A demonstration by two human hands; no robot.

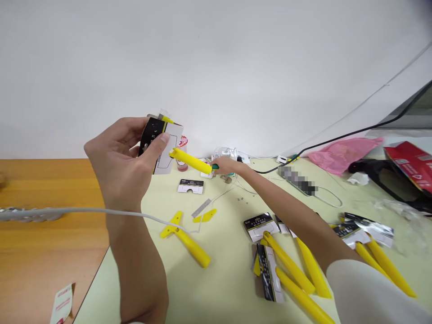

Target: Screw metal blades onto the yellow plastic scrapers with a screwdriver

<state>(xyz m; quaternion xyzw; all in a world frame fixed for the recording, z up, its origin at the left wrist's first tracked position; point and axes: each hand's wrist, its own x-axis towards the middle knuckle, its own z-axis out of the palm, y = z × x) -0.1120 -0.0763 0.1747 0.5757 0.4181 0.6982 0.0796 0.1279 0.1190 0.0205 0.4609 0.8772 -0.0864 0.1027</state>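
My left hand (135,157) is raised and closed around a yellow-handled scraper (192,161), its head covered by a black-and-white card sleeve (166,139). The scraper's handle points right and slightly down, towards my right hand (225,165). My right hand is stretched far forward, fingers closed on a small dark green object (215,167) whose kind I cannot make out. Below lies a dismantled scraper (189,243) with a yellow T-shaped head, beside a metal blade (201,208) and a loose yellow plate (204,215). A separate card sleeve (191,186) rests farther back.
Several carded yellow scrapers (292,265) lie at the right under my forearm. Small screws (243,199) are scattered mid-table. A power strip (297,180), a pink bag (344,155) and a red package (411,164) stand farther back. A white cable (135,212) crosses my left forearm.
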